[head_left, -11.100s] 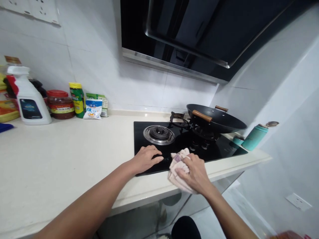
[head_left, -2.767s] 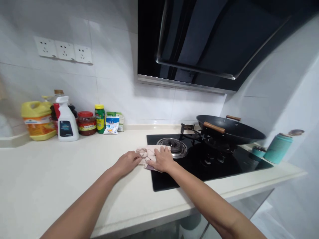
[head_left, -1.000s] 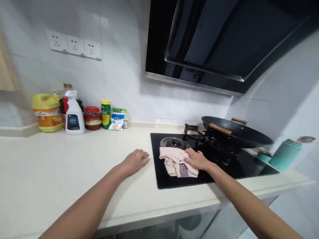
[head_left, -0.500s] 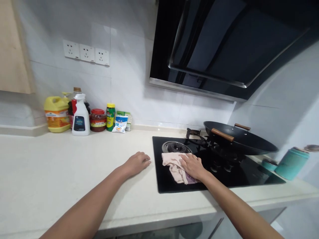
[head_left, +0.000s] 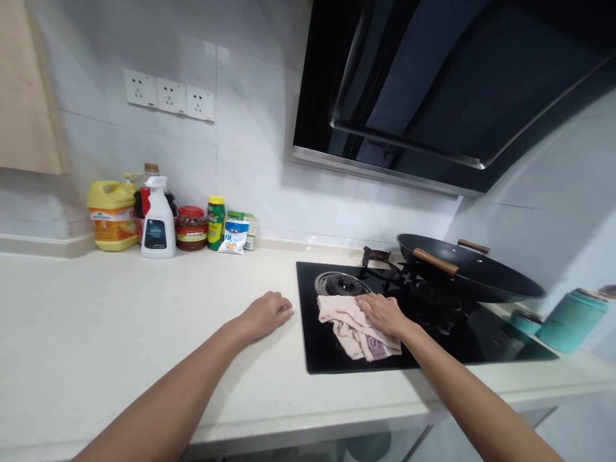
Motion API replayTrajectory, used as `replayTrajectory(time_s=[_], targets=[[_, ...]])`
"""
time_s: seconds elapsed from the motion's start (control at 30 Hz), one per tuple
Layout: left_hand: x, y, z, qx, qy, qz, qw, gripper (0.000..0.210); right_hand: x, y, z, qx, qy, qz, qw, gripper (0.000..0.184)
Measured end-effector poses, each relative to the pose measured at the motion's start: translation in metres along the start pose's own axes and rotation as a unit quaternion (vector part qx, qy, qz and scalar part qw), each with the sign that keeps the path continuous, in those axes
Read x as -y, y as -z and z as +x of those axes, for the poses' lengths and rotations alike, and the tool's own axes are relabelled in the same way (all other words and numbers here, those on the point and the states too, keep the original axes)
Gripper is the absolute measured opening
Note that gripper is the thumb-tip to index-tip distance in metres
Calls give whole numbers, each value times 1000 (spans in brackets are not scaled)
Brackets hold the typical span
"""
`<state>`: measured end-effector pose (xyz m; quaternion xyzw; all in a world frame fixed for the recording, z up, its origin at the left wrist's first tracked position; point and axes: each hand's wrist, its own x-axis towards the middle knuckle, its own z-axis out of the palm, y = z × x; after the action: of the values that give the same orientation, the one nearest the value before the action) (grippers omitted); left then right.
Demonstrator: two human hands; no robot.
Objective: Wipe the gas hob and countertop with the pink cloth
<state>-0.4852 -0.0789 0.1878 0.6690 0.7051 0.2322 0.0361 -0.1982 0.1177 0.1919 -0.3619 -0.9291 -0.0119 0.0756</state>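
My right hand (head_left: 384,314) presses on a pale pink cloth (head_left: 347,314), its fingers laid over the cloth's upper right part. The crumpled cloth lies on the black glass gas hob (head_left: 321,364), just in front of the left burner (head_left: 342,283), and a purple patch shows at its lower edge. My left hand (head_left: 266,314) rests on the white countertop (head_left: 192,308) just left of the hob, holding nothing, with its fingers loosely bent and the thumb apart.
A black wok (head_left: 474,273) with wooden handles sits on the hob's right side. A turquoise canister (head_left: 572,321) stands right of the hob. By the wall at left are a white spray bottle (head_left: 158,221), a yellow jug (head_left: 113,218) and several jars. The range hood (head_left: 409,90) hangs above.
My right hand and the cloth have slid slightly to the right on the hob, and more of the purple patch shows. My left hand stays in place. The view has shifted a little.
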Motion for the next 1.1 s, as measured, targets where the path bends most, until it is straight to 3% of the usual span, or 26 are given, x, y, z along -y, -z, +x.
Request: replayTrajectory(time_s=[0.63, 0.87, 1.1], targets=[[7, -5, 1, 0, -14, -10, 1000, 39, 1, -8, 1, 1, -21, -20, 1000, 45], [3, -3, -2, 5, 0, -16, 1000, 40, -19, -19, 9, -32, -53, -16, 998, 41], [0, -3, -2, 12, 10, -22, 1000, 38, -43, -19, 19, -10, -88, -85, 992, 46]])
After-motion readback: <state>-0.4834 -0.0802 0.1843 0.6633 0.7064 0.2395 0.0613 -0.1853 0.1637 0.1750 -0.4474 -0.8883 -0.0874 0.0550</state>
